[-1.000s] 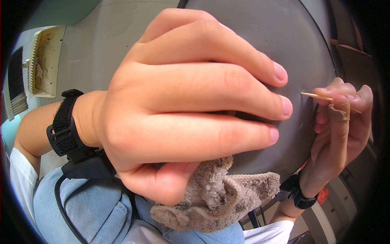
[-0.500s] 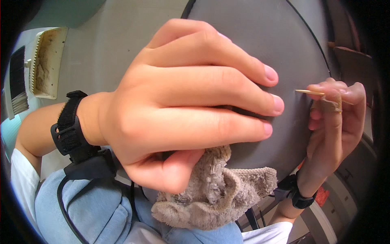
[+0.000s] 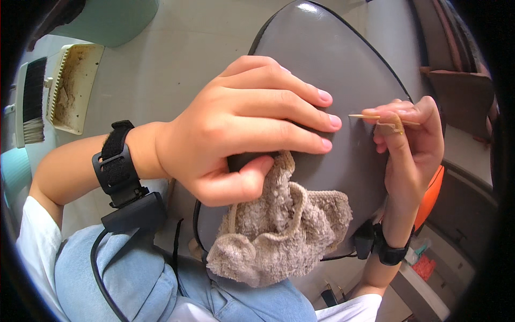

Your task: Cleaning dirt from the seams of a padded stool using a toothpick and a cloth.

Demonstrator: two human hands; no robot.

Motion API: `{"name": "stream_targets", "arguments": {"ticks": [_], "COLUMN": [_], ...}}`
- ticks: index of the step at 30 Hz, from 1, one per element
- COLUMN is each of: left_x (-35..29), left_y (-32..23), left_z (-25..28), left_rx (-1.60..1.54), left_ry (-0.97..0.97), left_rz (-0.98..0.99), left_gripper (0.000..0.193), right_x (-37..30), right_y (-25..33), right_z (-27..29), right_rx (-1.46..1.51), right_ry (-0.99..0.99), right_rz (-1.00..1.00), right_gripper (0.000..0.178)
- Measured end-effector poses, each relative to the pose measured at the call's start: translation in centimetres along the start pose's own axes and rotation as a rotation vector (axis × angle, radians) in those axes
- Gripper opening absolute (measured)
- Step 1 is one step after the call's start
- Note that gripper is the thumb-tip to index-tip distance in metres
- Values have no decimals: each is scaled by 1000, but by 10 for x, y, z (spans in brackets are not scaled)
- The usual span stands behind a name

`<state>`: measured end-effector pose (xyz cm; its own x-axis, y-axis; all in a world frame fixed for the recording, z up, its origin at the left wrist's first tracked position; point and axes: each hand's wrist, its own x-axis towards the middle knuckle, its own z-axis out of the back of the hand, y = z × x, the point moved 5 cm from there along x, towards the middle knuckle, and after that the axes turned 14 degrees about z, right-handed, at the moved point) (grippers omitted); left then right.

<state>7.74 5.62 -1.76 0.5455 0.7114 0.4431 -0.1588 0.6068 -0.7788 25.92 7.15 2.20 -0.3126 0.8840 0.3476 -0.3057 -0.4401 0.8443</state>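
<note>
My left hand (image 3: 241, 121) is bent over a grey, smooth, rounded pad (image 3: 322, 48) with a dark edge. The top of a bunched beige-grey terry cloth (image 3: 279, 231) runs up between its thumb and fingers, and its other fingers reach to the right over the pad. What lies under the palm is hidden. On the right, my right hand (image 3: 410, 150) pinches a thin wooden toothpick (image 3: 365, 116) between thumb and fingers. The toothpick points left, its tip close to my left fingertips. Below the hand the cloth hangs in folds over the pad's near part and my lap.
A dirty cream dustpan (image 3: 78, 88) and a black-bristled brush (image 3: 33, 99) stand at the far left, near a green bin (image 3: 115, 21). An orange object (image 3: 429, 196) shows behind my right wrist. Both wrists wear black straps; a cable (image 3: 96, 268) trails from the left one.
Both hands and the pad look smaller, with more of the pad's far end in view. My right hand and the toothpick now appear farther left. The cloth stays under my left hand.
</note>
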Motion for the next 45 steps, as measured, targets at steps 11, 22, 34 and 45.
{"name": "stream_targets", "arguments": {"ticks": [11,22,34,45], "left_x": [-15,-18,-18,-18], "left_y": [1,17,19,19], "left_z": [4,1,-2,-2], "left_rx": [-36,-100,-78,-82], "left_ry": [-93,-113,-136,-131], "left_rz": [1,-121,-237,-228], "left_gripper": [43,42,44,44], "right_x": [10,38,39,39], "right_y": [14,-1,2,1], "right_z": [-4,-30,-37,-35], "right_rx": [49,28,-39,-52], "right_ry": [-43,147,216,220], "right_rz": [-47,46,183,149], "right_gripper": [10,4,6,6]}}
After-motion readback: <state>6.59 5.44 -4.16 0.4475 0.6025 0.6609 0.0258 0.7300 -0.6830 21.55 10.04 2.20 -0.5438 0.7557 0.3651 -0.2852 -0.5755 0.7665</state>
